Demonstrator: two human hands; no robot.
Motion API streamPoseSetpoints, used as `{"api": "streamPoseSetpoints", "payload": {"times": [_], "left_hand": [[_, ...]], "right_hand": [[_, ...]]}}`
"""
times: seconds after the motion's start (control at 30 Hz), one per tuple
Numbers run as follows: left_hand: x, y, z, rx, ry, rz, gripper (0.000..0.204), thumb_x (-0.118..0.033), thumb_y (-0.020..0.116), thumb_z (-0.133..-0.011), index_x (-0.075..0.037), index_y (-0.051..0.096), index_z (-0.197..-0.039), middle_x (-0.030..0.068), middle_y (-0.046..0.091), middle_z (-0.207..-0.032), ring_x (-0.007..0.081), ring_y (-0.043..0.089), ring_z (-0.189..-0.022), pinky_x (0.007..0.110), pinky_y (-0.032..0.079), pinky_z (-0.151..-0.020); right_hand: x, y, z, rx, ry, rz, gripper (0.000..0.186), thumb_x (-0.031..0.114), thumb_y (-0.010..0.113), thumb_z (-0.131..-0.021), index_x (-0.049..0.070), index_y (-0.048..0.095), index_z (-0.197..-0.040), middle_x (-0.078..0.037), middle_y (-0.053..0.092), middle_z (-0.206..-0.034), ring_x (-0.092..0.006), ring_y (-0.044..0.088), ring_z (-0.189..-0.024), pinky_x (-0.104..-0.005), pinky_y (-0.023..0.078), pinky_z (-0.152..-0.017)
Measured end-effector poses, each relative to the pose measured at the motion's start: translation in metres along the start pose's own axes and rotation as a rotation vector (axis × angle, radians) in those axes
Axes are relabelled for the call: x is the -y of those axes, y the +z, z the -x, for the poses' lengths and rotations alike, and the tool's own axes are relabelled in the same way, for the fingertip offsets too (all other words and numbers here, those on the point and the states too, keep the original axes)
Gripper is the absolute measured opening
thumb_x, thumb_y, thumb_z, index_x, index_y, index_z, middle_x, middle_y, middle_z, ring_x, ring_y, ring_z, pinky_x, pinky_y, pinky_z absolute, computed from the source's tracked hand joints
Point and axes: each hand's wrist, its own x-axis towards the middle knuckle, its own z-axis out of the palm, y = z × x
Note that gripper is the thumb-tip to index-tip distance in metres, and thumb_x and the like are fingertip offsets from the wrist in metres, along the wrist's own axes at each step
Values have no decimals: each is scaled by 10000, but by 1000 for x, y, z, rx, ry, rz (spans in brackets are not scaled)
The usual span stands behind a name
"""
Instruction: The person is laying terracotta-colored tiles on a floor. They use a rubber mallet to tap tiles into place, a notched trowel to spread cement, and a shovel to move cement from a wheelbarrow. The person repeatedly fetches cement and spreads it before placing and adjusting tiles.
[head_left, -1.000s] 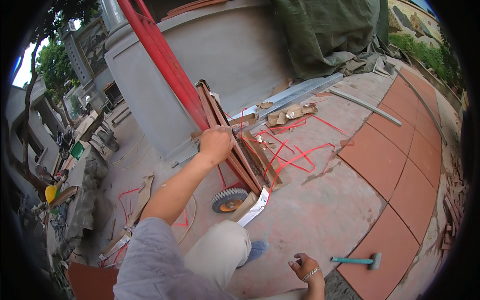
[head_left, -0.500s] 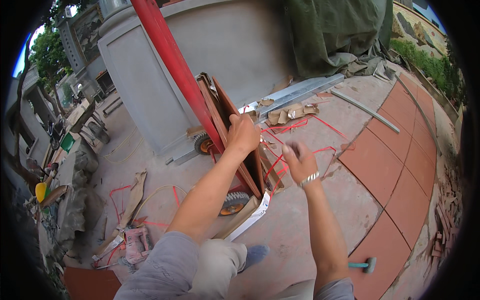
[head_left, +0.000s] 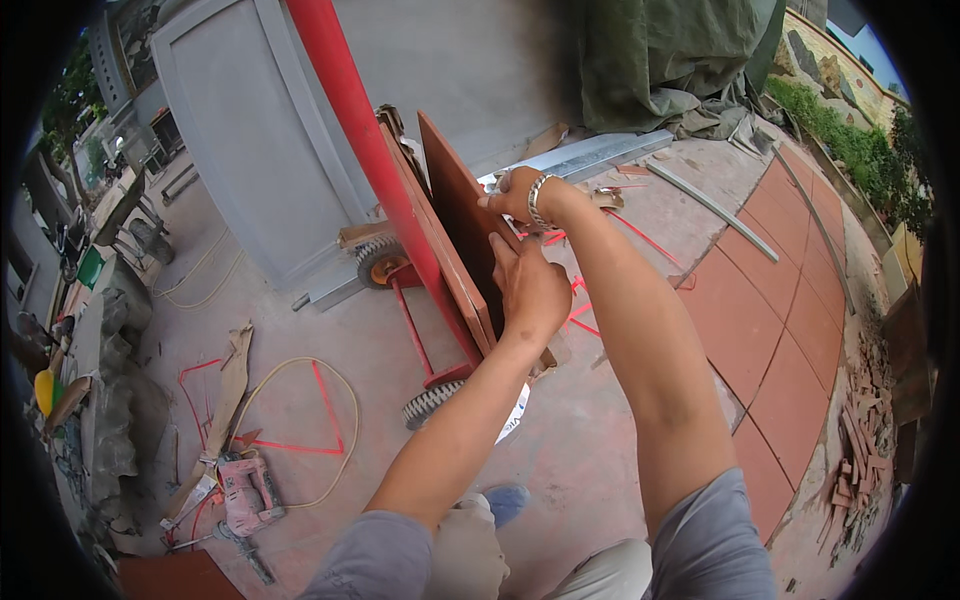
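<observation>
A large reddish-brown floor tile (head_left: pixel 453 182) leans away from other tiles (head_left: pixel 432 235) stacked against a red hand truck (head_left: pixel 352 95). My left hand (head_left: pixel 532 290) is closed over the edge of that leaning tile, fingers curled onto its face. Farther along the same edge, my right hand (head_left: pixel 514 196), with a bracelet at its wrist, grips the tile too. A dark gap shows between this tile and the stack. My hands and forearms hide its lower near part.
A pink power drill (head_left: pixel 250 492) with a looped cord lies at the left. Laid tiles (head_left: pixel 745 318) cover the floor at right. Metal bars (head_left: pixel 600 152) lie behind the hand truck, near a green tarp (head_left: pixel 670 70). Red straps (head_left: pixel 645 238) and cardboard (head_left: pixel 236 375) litter the ground.
My right hand has come from free air onto the tile's far edge. My left hand has shifted nearer along the edge. The tile now stands farther from the stack.
</observation>
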Motion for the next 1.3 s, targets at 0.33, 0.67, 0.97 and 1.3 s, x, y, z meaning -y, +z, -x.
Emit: {"api": "streamPoseSetpoints", "payload": {"times": [0.33,0.67,0.97,1.3], "left_hand": [[-2,5,5,-131,279,-1,258,-35,608,-815,41,670,-1053,321,347,-1416,517,467,-1218,510,425,-1022],[3,-17,92,437,533,302,493,-218,670,-902,-50,544,-1349,372,191,-1516,516,316,-1375,488,368,-1093],[-27,-30,-22,-150,655,370,465,-278,666,-921,63,591,-1228,260,500,-1384,366,491,-1298,404,385,-1078],[-62,51,-77,87,779,243,644,-520,331,-1052,16,561,-778,37,510,-710,157,438,-709,335,392,-654]], "right_hand": [[4,20,16,40,17,88,654,494,663,-848,-102,663,-1116,-289,685,-1024,-384,671,-996,-417,512,-885],[-80,15,142,-113,4,-79,414,332,608,-900,-34,655,-1089,-262,685,-965,-385,665,-929,-447,496,-819],[-130,57,330,-232,156,-286,295,238,683,-874,44,637,-1092,-142,693,-856,-268,669,-776,-370,523,-721],[-166,155,467,-349,164,-513,436,278,641,-929,66,533,-1295,-204,683,-887,-369,676,-796,-402,541,-718]]}}
